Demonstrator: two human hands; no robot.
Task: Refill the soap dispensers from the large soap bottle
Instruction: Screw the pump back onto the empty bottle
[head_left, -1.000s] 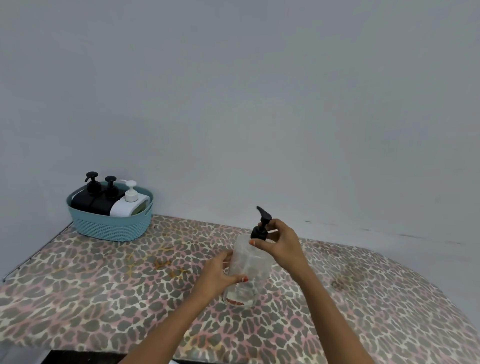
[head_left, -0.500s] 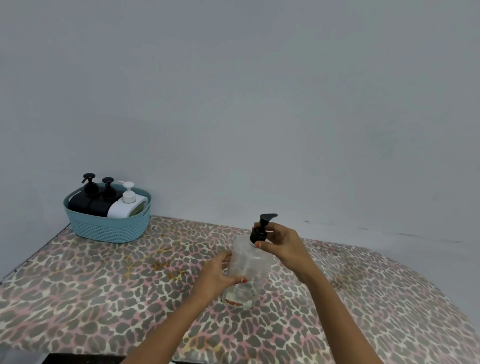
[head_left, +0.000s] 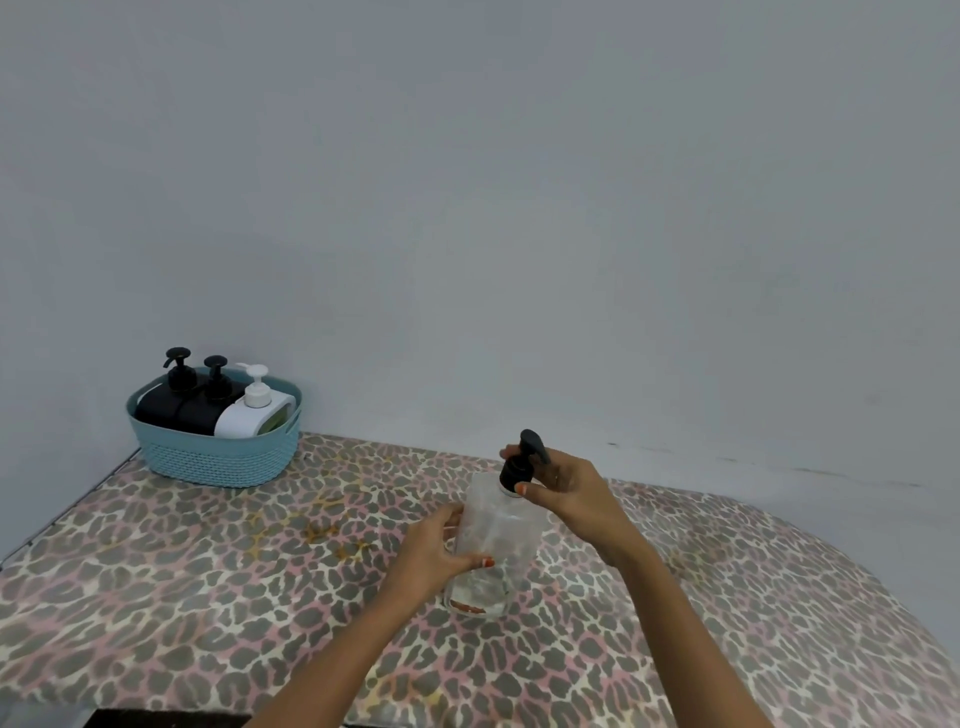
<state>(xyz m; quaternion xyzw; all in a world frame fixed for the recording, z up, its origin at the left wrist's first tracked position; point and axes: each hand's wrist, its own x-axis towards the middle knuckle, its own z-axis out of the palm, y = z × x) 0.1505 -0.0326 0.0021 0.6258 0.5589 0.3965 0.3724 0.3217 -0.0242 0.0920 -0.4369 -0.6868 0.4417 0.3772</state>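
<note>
Rotated since half a second ago: the black pump (head_left: 521, 460), with its nozzle swung from pointing right to pointing right and nearward, which reads as partway through unscrewing. From the head view, finds the clear dispenser (head_left: 501, 540) upright on the leopard-print table cover (head_left: 208, 597), about mid-table and almost empty, with only a shallow residue at the bottom. Sees the left hand (head_left: 431, 556) wrapped round the dispenser's lower body from the left, thumb across the near face and fingers curled behind. Sees the right hand (head_left: 571, 488) pinching the pump at its collar, thumb tip on the near side and other fingers curled round the far side under the nozzle. Notes a teal basket (head_left: 218, 465) far left against the wall, well apart from the hands, holding two black dispensers (head_left: 179, 410) and a white dispenser (head_left: 252, 418), all leaning back. Finds no large soap bottle in frame. Judges the clear dispenser light while this empty, thin-walled plastic by the look, liable to flex under a hard squeeze and possibly slick with soap. Recommends a low, broad hold round the body and turning at the collar, not the nozzle. Expects drips from any tube on lifting the pump out.
</note>
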